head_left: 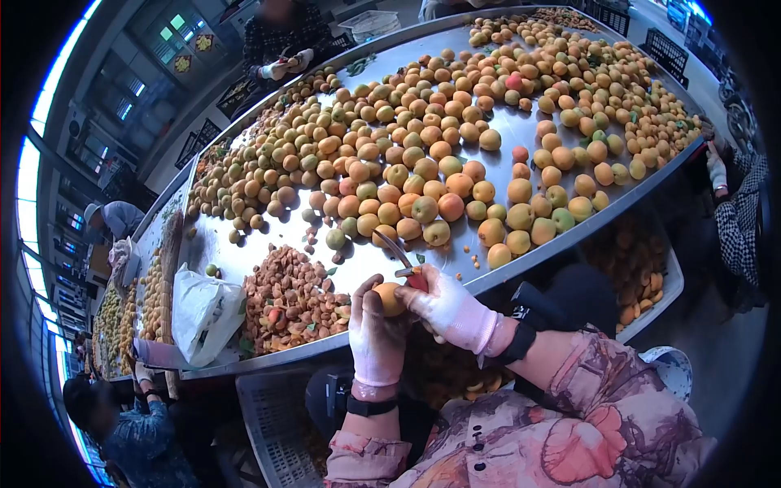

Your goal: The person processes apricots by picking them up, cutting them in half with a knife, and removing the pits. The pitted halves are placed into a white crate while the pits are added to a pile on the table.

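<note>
The head camera is showing the left hand point(376, 333) curling its gloved fingers point(368, 294) tight around one apricot point(390, 298). The right hand point(450, 313) is gripping one knife point(404, 262), fingers closed around its red handle, with the blade poking up just above the fruit.

I think the blade could be slipping off the round fruit and nicking the left fingers, because they are sitting right beside it.

I am counting two hands, one white bag point(203, 313) and one pile of pits point(289, 297) left of the fingers. The loose apricots point(407, 154) on the table point(236, 259) beyond the fingertips are too many to count.
</note>
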The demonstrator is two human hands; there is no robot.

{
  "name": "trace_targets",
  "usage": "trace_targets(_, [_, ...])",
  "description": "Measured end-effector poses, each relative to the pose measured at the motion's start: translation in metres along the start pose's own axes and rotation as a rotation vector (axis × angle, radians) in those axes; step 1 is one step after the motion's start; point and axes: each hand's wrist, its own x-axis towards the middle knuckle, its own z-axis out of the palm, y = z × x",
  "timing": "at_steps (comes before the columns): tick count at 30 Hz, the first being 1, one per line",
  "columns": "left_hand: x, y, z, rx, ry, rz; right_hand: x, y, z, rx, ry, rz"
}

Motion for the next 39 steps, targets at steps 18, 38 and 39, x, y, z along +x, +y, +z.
trace_targets(18, [0.012, 0.003, -0.012, -0.242, 0.126, -0.178, 0.005, 0.012, -0.009, -0.503, 0.097, -0.493])
trace_targets(38, [0.0, 0.013, -0.007, 0.088, -0.003, -0.147, 0.001, 0.024, -0.009, -0.719, 0.125, -0.45])
trace_targets(39, [0.0, 0.013, -0.005, 0.085, 0.003, -0.146, 0.002, 0.026, -0.008, -0.732, 0.133, -0.452])
